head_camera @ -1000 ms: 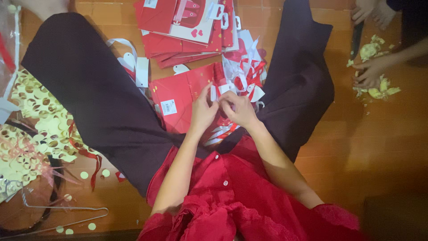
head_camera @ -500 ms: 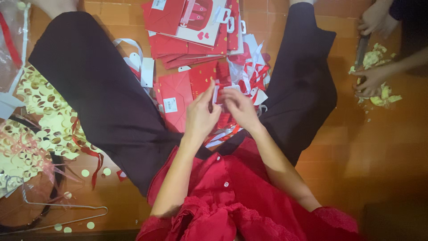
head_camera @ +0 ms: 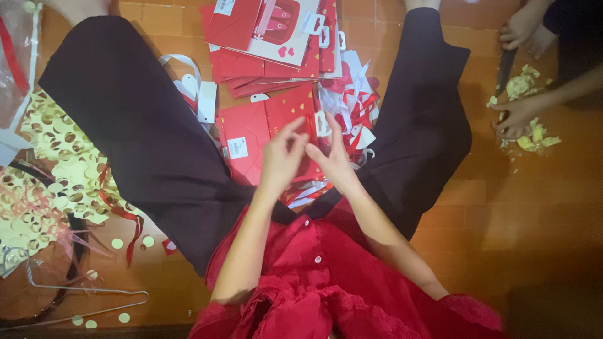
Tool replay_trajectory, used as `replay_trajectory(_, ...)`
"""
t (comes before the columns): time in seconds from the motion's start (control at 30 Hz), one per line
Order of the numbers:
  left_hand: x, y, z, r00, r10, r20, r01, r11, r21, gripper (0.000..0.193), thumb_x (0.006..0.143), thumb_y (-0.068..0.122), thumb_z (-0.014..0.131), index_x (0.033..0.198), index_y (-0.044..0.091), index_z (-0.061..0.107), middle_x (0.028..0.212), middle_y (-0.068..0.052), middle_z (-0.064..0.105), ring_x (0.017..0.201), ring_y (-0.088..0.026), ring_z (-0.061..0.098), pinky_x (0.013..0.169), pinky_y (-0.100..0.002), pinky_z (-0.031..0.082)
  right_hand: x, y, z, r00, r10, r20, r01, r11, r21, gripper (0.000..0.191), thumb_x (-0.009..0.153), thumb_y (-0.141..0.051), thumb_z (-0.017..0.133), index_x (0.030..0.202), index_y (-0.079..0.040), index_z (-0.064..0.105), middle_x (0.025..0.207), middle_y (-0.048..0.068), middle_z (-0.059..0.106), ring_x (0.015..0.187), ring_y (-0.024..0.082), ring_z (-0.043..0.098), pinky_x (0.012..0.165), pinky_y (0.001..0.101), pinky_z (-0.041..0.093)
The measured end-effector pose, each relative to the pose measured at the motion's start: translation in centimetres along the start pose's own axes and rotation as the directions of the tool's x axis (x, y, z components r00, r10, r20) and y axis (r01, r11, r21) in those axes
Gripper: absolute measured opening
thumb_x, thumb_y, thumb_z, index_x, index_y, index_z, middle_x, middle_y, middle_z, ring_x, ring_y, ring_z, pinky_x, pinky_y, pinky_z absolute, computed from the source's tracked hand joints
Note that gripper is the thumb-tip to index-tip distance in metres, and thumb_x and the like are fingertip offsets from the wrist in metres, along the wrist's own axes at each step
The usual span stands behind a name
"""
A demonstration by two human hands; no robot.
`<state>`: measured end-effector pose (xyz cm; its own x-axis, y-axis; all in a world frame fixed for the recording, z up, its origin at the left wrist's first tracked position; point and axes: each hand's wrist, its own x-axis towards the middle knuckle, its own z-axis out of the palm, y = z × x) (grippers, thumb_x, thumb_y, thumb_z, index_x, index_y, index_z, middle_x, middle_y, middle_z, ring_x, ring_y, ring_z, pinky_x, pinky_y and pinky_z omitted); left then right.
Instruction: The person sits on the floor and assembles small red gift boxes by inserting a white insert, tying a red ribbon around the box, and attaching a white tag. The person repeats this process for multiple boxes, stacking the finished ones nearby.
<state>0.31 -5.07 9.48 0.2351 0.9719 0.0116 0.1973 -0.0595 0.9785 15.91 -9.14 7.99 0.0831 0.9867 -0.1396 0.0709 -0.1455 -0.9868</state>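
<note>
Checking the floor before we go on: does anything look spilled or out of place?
Yes. Pale paper circles lie scattered loose on the tiled floor at left, near a wire hanger. The red bags between the legs sit in an untidy, overlapping heap with ribbons tangled beside them.

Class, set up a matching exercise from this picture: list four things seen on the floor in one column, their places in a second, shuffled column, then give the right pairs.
Things:
1. red gift bag
2. wire hanger
3. punched yellow paper sheets
4. pale food scraps

Places:
A. far right, by another person's hands
B. between the legs, under the person's left hand and right hand
C. bottom left corner
D. left side, beside the dark trouser leg

Pairs: 1-B, 2-C, 3-D, 4-A
</note>
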Motion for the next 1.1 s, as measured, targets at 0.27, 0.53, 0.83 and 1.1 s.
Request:
replay_trajectory(0.27,0.7,-4.1,-4.5,0.892,-0.155,-0.425,0.086,0.98,-0.177,0.024,0.107,0.016,0.061,0.127,0.007,0.07,0.09,-0.002,0.07,0.081,-0.008,0.064,0.076,-0.024,0.054,1.3,-0.4,-1.2,0.945,0.265,-0.192,-0.265,0.964,0.025,0.078,0.099,0.005,0.06,0.17,-0.01,0.032,0.123,0.046,0.041,0.094,0.032,0.043,0.092,0.034,0.042)
replay_trajectory(0.53,0.8,-3.6,-2.4,0.924,-0.012,-0.381,0.022,1.0,0.022,0.018,0.101,0.012,0.064,0.117,0.009,0.071,0.109,-0.005,0.069,0.096,-0.014,0.064,0.08,-0.028,0.051,12.2,-1.1,-5.7,0.961,-0.22,-0.17,0.272,0.868,0.416,0.081,0.097,0.006,0.056,0.163,-0.02,0.015,0.166,0.018,0.032,0.145,0.026,0.049,0.118,0.0395,0.046)
replay_trajectory(0.83,1.8,-5.4,4.1,0.996,-0.021,-0.081,0.055,0.895,0.443,0.039,0.087,0.023,0.076,0.124,0.015,0.068,0.114,-0.014,0.063,0.114,-0.035,0.057,0.099,-0.047,0.047,12.0,4.2,-12.5,0.918,0.129,-0.376,-0.06,0.98,0.19,0.034,0.1,-0.015,0.062,0.133,-0.007,0.062,0.13,0.006,0.066,0.121,0.016,0.062,0.09,0.031,0.054)
replay_trajectory(1.1,2.2,-3.6,7.0,0.986,-0.165,-0.018,0.13,0.699,0.703,0.098,0.068,0.04,0.088,0.149,0.016,0.038,0.128,-0.017,0.051,0.123,-0.037,0.049,0.094,-0.063,0.044,10.5,6.6,-13.6,0.887,0.198,-0.417,-0.084,0.958,0.275,0.029,0.097,-0.014,0.066,0.124,-0.004,0.065,0.112,0.005,0.069,0.099,0.013,0.065,0.085,0.0297,0.056)
